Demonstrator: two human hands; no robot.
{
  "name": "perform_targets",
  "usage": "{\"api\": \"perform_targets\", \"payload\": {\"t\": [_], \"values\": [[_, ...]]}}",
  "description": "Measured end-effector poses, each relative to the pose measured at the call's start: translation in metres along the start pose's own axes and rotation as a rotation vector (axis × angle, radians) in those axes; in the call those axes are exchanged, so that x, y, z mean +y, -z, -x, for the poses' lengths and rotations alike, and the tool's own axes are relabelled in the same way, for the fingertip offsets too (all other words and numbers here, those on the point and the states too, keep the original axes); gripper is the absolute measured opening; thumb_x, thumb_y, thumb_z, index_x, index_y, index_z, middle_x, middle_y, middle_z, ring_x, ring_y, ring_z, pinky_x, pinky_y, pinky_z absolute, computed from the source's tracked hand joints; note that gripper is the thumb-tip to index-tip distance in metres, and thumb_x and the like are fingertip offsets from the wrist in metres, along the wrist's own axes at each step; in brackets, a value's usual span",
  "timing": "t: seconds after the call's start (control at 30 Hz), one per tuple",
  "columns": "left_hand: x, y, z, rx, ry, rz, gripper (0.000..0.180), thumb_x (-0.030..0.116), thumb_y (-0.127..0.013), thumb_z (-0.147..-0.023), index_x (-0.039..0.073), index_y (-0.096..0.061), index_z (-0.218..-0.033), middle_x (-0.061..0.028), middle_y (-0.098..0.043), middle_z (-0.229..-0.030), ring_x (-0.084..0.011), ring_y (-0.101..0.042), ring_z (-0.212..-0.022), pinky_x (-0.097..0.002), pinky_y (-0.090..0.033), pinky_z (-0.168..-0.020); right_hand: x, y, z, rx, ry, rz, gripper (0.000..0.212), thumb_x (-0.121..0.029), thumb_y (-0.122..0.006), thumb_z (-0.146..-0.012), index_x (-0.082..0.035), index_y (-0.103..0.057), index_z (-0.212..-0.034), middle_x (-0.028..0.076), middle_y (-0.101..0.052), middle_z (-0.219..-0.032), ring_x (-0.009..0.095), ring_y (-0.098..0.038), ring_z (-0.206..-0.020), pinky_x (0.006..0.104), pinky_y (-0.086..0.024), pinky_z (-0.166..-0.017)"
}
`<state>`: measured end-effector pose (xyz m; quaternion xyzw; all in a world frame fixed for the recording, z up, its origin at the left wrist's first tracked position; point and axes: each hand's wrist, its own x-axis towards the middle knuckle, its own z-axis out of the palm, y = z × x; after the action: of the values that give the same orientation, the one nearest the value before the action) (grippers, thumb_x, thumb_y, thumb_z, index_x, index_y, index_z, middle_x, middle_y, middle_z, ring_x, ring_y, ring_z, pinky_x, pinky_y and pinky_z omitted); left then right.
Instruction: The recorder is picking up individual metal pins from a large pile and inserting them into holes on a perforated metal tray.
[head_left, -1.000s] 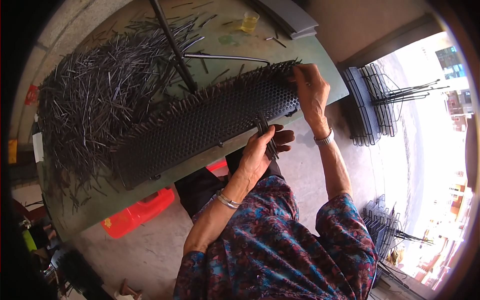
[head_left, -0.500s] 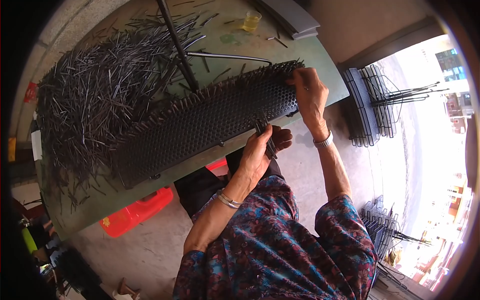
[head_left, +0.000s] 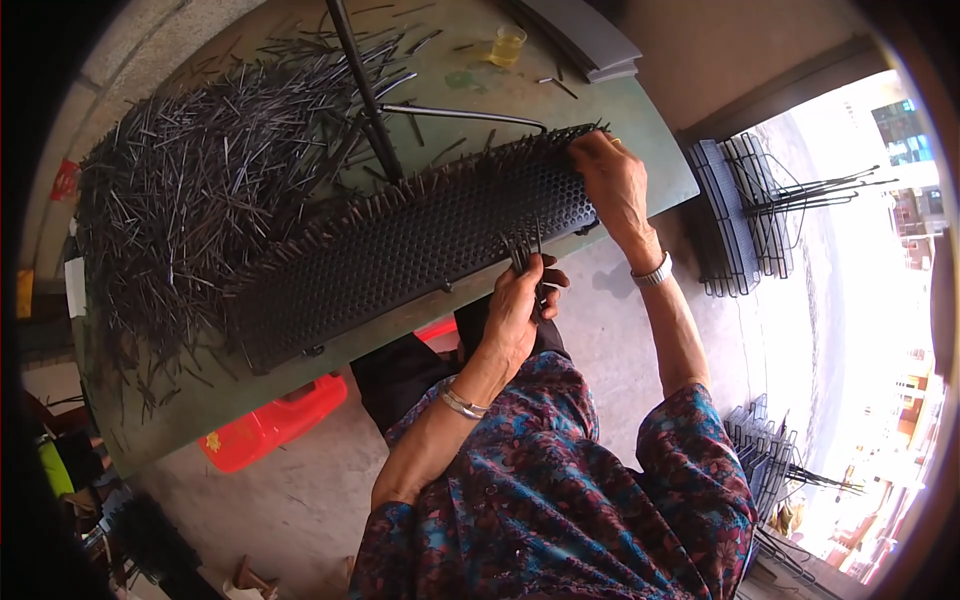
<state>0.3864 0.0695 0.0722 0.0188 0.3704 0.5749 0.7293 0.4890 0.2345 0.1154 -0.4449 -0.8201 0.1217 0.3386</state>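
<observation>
Perforated black panel, lying along the near edge of a green table: pins stand along its far edge and right end, most holes apparently unfilled. Left hand closed around a small bundle of metal pins over the panel. Right hand clasps the panel's right end. Large loose pin heap unused.

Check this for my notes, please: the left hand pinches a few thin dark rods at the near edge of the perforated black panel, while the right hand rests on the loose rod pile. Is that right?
Not quite. In the head view the right hand grips the far right end of the perforated black panel, not the loose rod pile, which lies to the left on the green table. The left hand does pinch a few thin dark rods at the panel's near edge.
</observation>
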Motion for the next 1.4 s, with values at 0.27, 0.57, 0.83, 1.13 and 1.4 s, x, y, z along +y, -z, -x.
{"api": "perform_targets", "payload": {"t": [0.27, 0.57, 0.83, 1.13, 1.4], "values": [[0.001, -0.003, 0.004, 0.003, -0.032, -0.01, 0.029, 0.032, -0.054, -0.1, 0.004, -0.06, -0.107, 0.0004, -0.05, -0.073, -0.0068, -0.04, -0.059, -0.0225, -0.032, -0.052, -0.001, -0.004, -0.002, 0.023, -0.021, 0.114, 0.012, -0.02, -0.064, -0.087, -0.012, -0.07, -0.094, 0.009, -0.062, -0.086, 0.03, -0.062, -0.077, 0.0393, -0.048, -0.068], [0.004, -0.006, 0.006, 0.003, -0.064, -0.012, 0.029, 0.031, -0.053, -0.1, 0.004, -0.06, -0.109, 0.0011, -0.05, -0.07, -0.0063, -0.039, -0.057, -0.0224, -0.031, -0.051, 0.006, -0.013, 0.015, 0.138, 0.132, 0.301, 0.021, -0.02, -0.065, -0.089, -0.009, -0.07, -0.106, 0.01, -0.06, -0.091, 0.027, -0.059, -0.078, 0.0382, -0.045, -0.071], [0.009, -0.007, 0.007, -0.029, -0.096, -0.091, 0.032, 0.031, -0.056, -0.099, 0.003, -0.062, -0.113, 0.0002, -0.055, -0.071, -0.0072, -0.047, -0.059, -0.0213, -0.032, -0.049, -0.032, 0.023, 0.041, -0.456, -0.187, -0.313, 0.029, -0.02, -0.066, -0.09, 0.0, -0.067, -0.112, 0.008, -0.063, -0.085, 0.014, -0.061, -0.074, 0.029, -0.048, -0.068], [0.01, -0.01, 0.01, -0.145, 0.024, -0.277, 0.03, 0.035, -0.056, -0.098, 0.008, -0.062, -0.111, -0.0063, -0.071, -0.084, -0.0086, -0.064, -0.07, -0.0193, -0.03, -0.045, -0.023, 0.039, 0.043, -0.654, -0.411, -0.646, 0.019, -0.015, -0.062, -0.092, 0.003, -0.066, -0.096, 0.003, -0.065, -0.077, 0.01, -0.061, -0.07, 0.025, -0.05, -0.066], [0.012, -0.011, 0.01, -0.187, 0.011, -0.284, 0.03, 0.035, -0.056, -0.098, 0.009, -0.062, -0.11, -0.0087, -0.072, -0.092, -0.0121, -0.069, -0.08, -0.0185, -0.029, -0.045, -0.02, 0.047, 0.043, -0.653, -0.427, -0.686, 0.021, -0.017, -0.063, -0.092, 0.003, -0.067, -0.095, 0.004, -0.065, -0.077, 0.01, -0.062, -0.071, 0.0251, -0.05, -0.066]]}}
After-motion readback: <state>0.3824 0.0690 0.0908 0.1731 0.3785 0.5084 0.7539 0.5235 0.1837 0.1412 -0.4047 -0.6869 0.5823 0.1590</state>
